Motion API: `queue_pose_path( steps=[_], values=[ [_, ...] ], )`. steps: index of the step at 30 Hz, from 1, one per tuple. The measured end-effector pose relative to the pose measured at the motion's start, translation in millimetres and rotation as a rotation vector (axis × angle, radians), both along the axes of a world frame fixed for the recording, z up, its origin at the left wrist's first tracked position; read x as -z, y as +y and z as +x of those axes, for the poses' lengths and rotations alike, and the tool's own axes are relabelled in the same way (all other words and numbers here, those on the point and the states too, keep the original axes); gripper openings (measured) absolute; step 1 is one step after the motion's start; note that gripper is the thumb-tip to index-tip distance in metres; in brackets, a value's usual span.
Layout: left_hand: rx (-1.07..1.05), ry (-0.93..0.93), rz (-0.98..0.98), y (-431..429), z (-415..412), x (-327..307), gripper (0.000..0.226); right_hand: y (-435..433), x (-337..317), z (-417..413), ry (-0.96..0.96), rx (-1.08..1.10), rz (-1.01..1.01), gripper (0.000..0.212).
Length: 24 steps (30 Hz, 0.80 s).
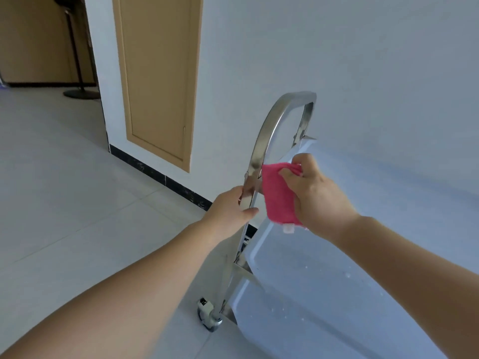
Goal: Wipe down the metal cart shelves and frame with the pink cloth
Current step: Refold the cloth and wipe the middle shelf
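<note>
Left hand (232,207) gripped cart frame (261,141).
Right hand (317,195) pinched pink cloth (278,196) beside that frame.

Head view, angled down, near cart (261,141)

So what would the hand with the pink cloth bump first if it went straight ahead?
Probably the cart's metal handle: the right hand points the pink cloth at it, just beside it, though depth is unclear.
</note>
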<state>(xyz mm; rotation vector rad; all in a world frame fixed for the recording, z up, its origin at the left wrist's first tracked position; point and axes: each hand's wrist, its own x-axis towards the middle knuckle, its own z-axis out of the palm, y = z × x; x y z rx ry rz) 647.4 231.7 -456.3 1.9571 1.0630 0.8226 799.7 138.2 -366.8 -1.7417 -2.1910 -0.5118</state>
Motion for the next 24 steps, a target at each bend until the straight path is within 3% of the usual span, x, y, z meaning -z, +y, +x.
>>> queue_pose_path(
  steps=[2, 6, 9, 11, 19, 24],
  values=[
    [0.016, -0.056, 0.026, 0, 4, 14, 0.043, 0, 12, -5, -0.085, 0.041, 0.053, 0.029],
    [0.002, -0.094, 0.053, 1, 6, 21, 0.033, 2, 28, -10, -0.249, 0.172, 0.079, 0.052],
    [0.024, -0.061, 0.049, 3, 2, 19, 0.032, 6, 28, -15, -0.545, 0.282, 0.103, 0.05],
    [0.039, -0.053, 0.049, 7, 1, 19, 0.032, 9, 33, -21, -0.617, 0.288, 0.131, 0.047],
    [0.056, -0.063, 0.124, 14, 2, 29, 0.021, 29, 51, -46, -0.579, 0.426, 0.122, 0.053],
    [0.049, -0.078, 0.128, 16, 2, 31, 0.025, 26, 50, -36, -0.565, 0.438, 0.157, 0.038]
  ],
)
